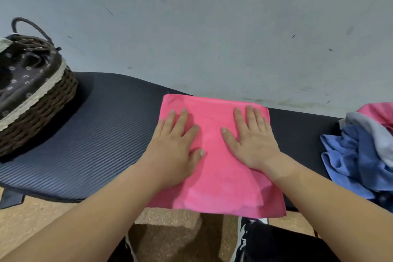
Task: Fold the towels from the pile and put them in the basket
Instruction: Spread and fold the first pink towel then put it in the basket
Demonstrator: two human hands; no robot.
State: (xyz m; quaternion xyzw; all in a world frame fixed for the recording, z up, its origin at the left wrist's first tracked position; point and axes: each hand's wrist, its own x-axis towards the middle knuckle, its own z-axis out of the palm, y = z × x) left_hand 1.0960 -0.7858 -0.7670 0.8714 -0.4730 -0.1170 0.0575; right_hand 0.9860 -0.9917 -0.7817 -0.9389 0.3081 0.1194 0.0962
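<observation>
both hands, left hand [177, 144] and right hand [249, 140], lie flat and open on the pink towel [221, 176] at centre frame, holding nothing. its near edge overhangs the mat [95, 134], so it may slide off when lifted toward the basket [40, 100] at upper left.

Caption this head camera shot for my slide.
Both hands, left hand and right hand, flatten a folded pink towel on a dark ribbed mat.
</observation>
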